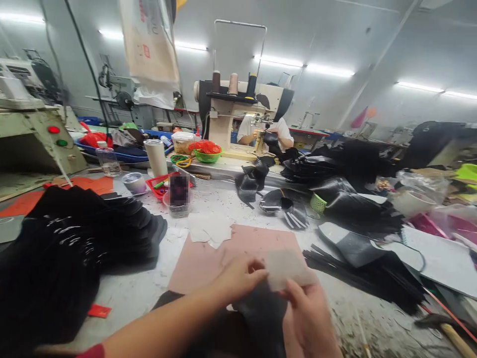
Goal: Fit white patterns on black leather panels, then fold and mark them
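Note:
A thin, pale beige rectangular sheet (pixel 286 267) is held over the work surface. My right hand (pixel 311 311) grips its lower right edge, thumb on top. At the sheet's left edge, my left hand (pixel 246 276) has curled fingers, with the fingertips pinched at that edge. Under both hands lies a smooth black leather-like piece (pixel 257 311), partly hidden by the forearm. Behind it a flat pink sheet (pixel 208 263) rests on the table, with white irregular cut pieces (pixel 210 228) across its upper left edge.
Black cut pieces are stacked at left (pixel 89 238), and black strips (pixel 365 273) lie at right near a hammer (pixel 447 328). A sewing machine (pixel 223 119) with three thread spools stands behind, a person beyond it. A cup (pixel 156 156) and red tray (pixel 158 186) stand left of centre.

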Motion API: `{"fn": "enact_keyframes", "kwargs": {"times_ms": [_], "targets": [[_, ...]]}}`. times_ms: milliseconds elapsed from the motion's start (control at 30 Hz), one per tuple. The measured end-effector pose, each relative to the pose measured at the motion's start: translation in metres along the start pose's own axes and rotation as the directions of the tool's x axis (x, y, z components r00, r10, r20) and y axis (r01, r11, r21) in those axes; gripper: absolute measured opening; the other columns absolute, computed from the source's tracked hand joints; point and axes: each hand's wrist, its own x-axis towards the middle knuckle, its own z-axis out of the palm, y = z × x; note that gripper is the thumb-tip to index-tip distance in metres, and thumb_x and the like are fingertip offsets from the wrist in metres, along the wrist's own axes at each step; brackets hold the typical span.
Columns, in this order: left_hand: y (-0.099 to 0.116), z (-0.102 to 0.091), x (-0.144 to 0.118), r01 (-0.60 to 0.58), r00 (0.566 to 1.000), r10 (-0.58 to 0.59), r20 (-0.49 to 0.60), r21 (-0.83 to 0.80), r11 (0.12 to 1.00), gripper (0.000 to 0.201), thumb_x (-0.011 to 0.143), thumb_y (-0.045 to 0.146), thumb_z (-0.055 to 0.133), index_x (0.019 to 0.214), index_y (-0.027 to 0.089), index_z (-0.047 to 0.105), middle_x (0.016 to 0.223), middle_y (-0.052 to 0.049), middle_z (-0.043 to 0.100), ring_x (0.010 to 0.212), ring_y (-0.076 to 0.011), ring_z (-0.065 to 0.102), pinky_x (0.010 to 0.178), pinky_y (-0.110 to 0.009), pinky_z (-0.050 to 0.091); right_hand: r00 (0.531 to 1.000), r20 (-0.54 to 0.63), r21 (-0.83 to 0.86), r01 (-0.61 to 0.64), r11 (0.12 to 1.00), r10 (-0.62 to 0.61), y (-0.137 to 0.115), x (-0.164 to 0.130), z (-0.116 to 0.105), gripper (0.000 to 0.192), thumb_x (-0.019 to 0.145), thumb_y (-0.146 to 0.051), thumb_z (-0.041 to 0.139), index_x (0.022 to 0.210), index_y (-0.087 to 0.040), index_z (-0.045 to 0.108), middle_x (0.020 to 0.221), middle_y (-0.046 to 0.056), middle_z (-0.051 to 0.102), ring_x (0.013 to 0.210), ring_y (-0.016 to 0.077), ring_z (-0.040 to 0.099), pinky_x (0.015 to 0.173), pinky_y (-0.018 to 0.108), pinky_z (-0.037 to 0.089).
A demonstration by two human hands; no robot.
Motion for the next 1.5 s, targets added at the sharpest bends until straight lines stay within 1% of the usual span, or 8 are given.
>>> {"fn": "enact_keyframes", "kwargs": {"times_ms": [167, 367, 500, 633, 733, 933, 1167, 1500], "targets": [[-0.002, 0.022, -0.001, 0.142, 0.989, -0.125, 0.073, -0.331, 0.933, 0.030, 0.062, 0.044, 0.060, 0.070, 0.015, 0.056, 0.063, 0.001, 0.057, 0.055, -0.0097, 0.054, 0.049, -0.020, 0.041, 0.992, 0.096, 0.130, -0.091, 0.987, 0.079, 0.010, 0.000, 0.026, 0.037, 0.057, -0.034, 0.067, 0.088, -0.017, 0.056, 0.082, 0.006, 0.065, 0.069, 0.0202, 0.060, 0.048, 0.027, 0.048], [-0.003, 0.013, 0.000, 0.271, 0.959, -0.276, 0.060, -0.463, 0.844, 0.033, 0.059, 0.042, 0.065, 0.073, 0.014, 0.056, 0.062, 0.002, 0.055, 0.054, -0.0082, 0.053, 0.049, -0.020, 0.042, 0.979, -0.059, -0.075, 0.189, 0.979, -0.194, 0.016, -0.001, 0.010, 0.024, 0.071, -0.032, 0.059, 0.089, -0.019, 0.051, 0.070, -0.001, 0.057, 0.050, 0.0111, 0.047, 0.047, 0.024, 0.042], [0.007, 0.018, -0.008, 0.272, 0.959, -0.273, 0.070, -0.481, 0.833, 0.035, 0.058, 0.044, 0.067, 0.073, 0.015, 0.055, 0.065, 0.001, 0.056, 0.058, -0.0103, 0.055, 0.049, -0.020, 0.042, 0.687, 0.080, -0.447, 0.672, 0.590, -0.722, 0.018, 0.002, 0.003, 0.007, 0.075, -0.017, 0.054, 0.079, -0.023, 0.053, 0.075, 0.002, 0.059, 0.064, 0.0153, 0.054, 0.057, 0.028, 0.044], [0.016, 0.021, -0.013, 0.253, 0.967, -0.234, 0.099, -0.444, 0.860, 0.032, 0.055, 0.032, 0.069, 0.078, 0.015, 0.055, 0.068, 0.001, 0.057, 0.061, -0.0114, 0.054, 0.044, -0.019, 0.039, 0.419, 0.442, -0.461, 0.865, 0.200, -0.793, 0.018, -0.001, 0.001, 0.021, 0.077, -0.010, 0.051, 0.091, -0.024, 0.056, 0.079, 0.004, 0.061, 0.074, 0.0180, 0.056, 0.065, 0.030, 0.047], [0.015, 0.018, -0.013, 0.264, 0.964, -0.253, 0.081, -0.401, 0.877, 0.025, 0.057, 0.023, 0.063, 0.079, 0.016, 0.052, 0.068, 0.003, 0.054, 0.058, -0.0093, 0.050, 0.042, -0.017, 0.036, 0.497, 0.483, -0.446, 0.848, 0.286, -0.721, 0.019, -0.004, -0.009, 0.025, 0.074, -0.019, 0.058, 0.099, -0.023, 0.057, 0.090, 0.008, 0.060, 0.085, 0.0220, 0.056, 0.072, 0.035, 0.048], [-0.003, 0.016, -0.009, 0.335, 0.938, -0.287, 0.195, -0.291, 0.896, 0.025, 0.056, 0.020, 0.061, 0.078, 0.016, 0.051, 0.061, 0.005, 0.051, 0.052, -0.0105, 0.050, 0.041, -0.020, 0.038, 0.962, 0.197, -0.285, 0.240, 0.928, -0.188, 0.022, -0.006, -0.028, 0.019, 0.069, -0.037, 0.062, 0.073, -0.019, 0.054, 0.072, 0.003, 0.057, 0.065, 0.0177, 0.058, 0.056, 0.029, 0.049], [-0.024, 0.015, -0.004, 0.102, 0.982, -0.116, 0.150, 0.099, 0.990, 0.013, 0.065, 0.023, 0.055, 0.071, 0.021, 0.043, 0.055, 0.008, 0.048, 0.049, -0.0106, 0.048, 0.049, -0.023, 0.035, 0.990, 0.120, -0.289, -0.037, 0.957, 0.074, 0.033, -0.006, -0.033, 0.029, 0.060, -0.039, 0.067, 0.077, -0.015, 0.066, 0.072, 0.007, 0.066, 0.070, 0.0217, 0.061, 0.063, 0.033, 0.050], [-0.024, 0.020, 0.022, -0.168, 0.976, 0.070, 0.206, 0.512, 0.843, 0.008, 0.074, 0.026, 0.047, 0.071, 0.021, 0.053, 0.071, 0.000, 0.061, 0.070, -0.0165, 0.055, 0.065, -0.026, 0.037, 0.962, 0.204, -0.633, 0.269, 0.726, -0.178, 0.029, 0.010, -0.038, 0.019, 0.075, -0.026, 0.055, 0.085, -0.018, 0.069, 0.083, 0.006, 0.069, 0.080, 0.0206, 0.063, 0.073, 0.031, 0.049]]}}
